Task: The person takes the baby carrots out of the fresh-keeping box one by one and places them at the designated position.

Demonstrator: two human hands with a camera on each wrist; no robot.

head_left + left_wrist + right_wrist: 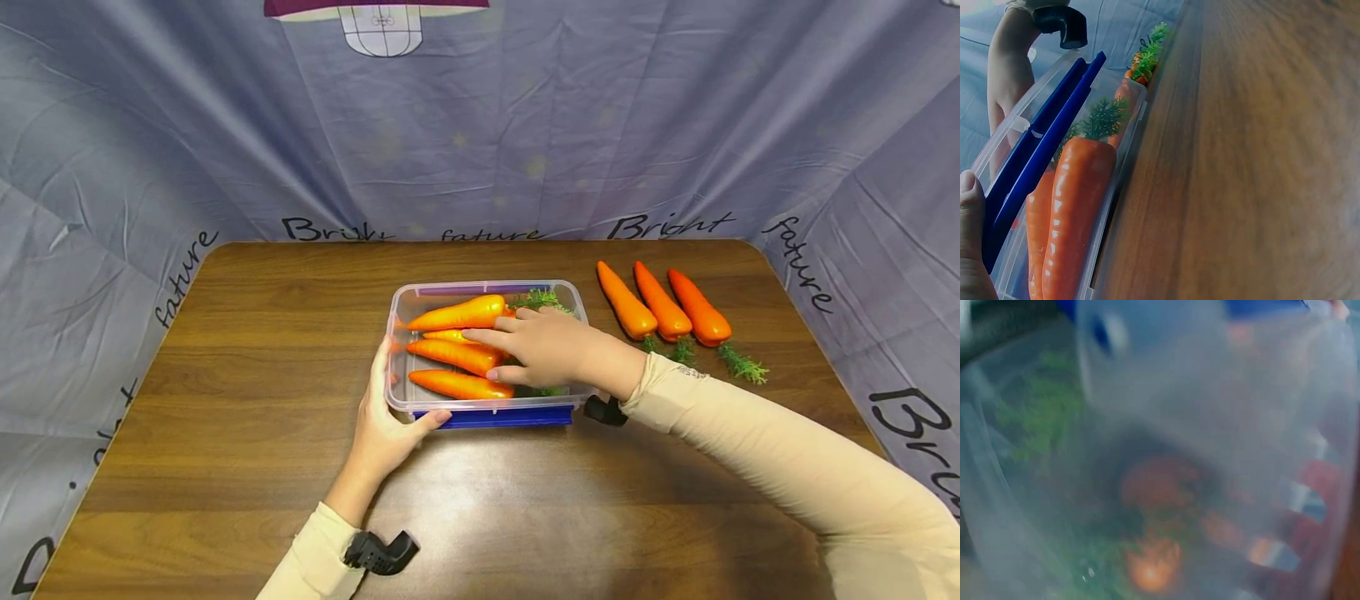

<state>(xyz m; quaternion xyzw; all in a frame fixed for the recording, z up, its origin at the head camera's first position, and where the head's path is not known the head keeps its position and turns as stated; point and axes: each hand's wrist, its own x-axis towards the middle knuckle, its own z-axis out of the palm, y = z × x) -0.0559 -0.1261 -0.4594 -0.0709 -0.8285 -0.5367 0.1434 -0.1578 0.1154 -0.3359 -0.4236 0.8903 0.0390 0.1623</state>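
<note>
A clear plastic box (528, 405) with a blue latch flap (495, 417) along its front holds several orange carrots (459, 385) with green tops. My left hand (386, 429) holds the box at its front left corner, thumb on the front rim and fingers along the left wall. In the left wrist view, the thumb (969, 219) shows beside the blue flap. My right hand (551, 346) reaches inside over the carrots' thick ends, its fingers spread and mostly straight. The index finger and thumb lie either side of a middle carrot (453, 353). The right wrist view is blurred through the box wall.
Three more carrots (658, 304) lie side by side on the wooden table (285, 333) right of the box, green tops toward the front. A grey printed curtain (480, 150) surrounds the table's back and sides.
</note>
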